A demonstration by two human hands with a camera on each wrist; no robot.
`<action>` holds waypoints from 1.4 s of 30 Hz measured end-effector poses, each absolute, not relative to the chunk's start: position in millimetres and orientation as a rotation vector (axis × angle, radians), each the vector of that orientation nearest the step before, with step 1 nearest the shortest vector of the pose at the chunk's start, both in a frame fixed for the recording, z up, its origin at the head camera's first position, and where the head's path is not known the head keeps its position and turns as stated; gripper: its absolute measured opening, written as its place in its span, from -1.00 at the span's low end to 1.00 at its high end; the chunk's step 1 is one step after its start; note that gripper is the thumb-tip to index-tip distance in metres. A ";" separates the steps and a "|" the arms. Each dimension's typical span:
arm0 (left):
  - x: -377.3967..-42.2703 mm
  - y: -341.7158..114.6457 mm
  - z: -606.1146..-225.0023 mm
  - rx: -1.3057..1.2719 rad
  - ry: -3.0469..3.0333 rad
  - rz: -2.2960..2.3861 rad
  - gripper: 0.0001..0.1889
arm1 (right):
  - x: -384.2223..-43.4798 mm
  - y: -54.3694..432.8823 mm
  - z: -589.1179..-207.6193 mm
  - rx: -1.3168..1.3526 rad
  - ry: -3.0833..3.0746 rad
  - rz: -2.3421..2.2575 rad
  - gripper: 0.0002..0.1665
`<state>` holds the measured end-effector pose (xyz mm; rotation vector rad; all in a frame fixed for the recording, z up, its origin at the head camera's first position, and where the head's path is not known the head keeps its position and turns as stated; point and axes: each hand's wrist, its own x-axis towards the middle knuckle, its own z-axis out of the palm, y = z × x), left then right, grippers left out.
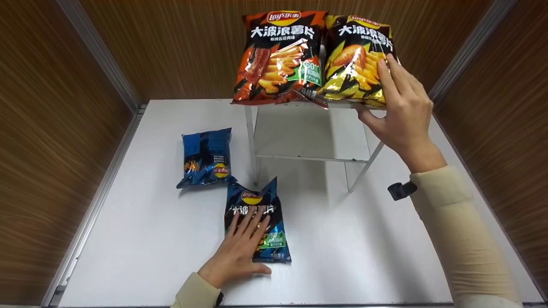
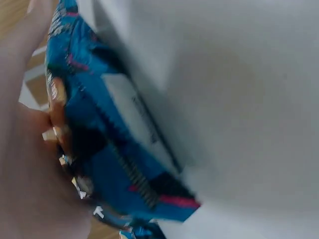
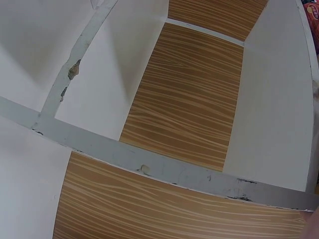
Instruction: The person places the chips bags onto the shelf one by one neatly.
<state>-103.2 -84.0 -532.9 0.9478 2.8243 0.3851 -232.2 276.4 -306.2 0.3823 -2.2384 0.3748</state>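
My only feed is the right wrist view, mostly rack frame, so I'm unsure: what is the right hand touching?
Observer: The right hand has its fingers on the yellow-and-black chip bag atop the rack.
Operator: And the left hand?
Observer: The left hand spreads its fingers over the front of a blue chip bag.
Operator: Any other blue bag?
Observer: Yes, a second blue bag, left of the rack in the head view.

Left hand (image 1: 239, 254) on blue bag (image 1: 276, 220), rack (image 1: 312, 158)
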 end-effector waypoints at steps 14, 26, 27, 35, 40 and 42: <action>-106.5 -74.2 -545.4 0.996 2.971 0.137 0.19 | -231.8 276.6 -306.6 0.377 -2.250 0.373 -0.09; -103.6 -78.8 -550.8 1.271 3.103 0.170 -0.11 | -232.8 276.3 -306.4 0.377 -2.237 0.375 -0.10; -103.5 -79.2 -550.2 1.297 3.102 0.187 -0.11 | -232.7 276.3 -306.1 0.376 -2.236 0.377 -0.10; -103.2 -80.1 -540.2 1.351 3.031 0.281 -0.07 | -232.6 276.4 -305.9 0.378 -2.236 0.367 -0.10; -103.7 -80.0 -535.0 1.378 3.032 0.409 -0.16 | -232.1 276.3 -306.3 0.380 -2.235 0.379 -0.10; -103.6 -79.8 -532.6 1.394 3.037 0.465 -0.18 | -232.0 276.7 -306.5 0.381 -2.234 0.385 -0.10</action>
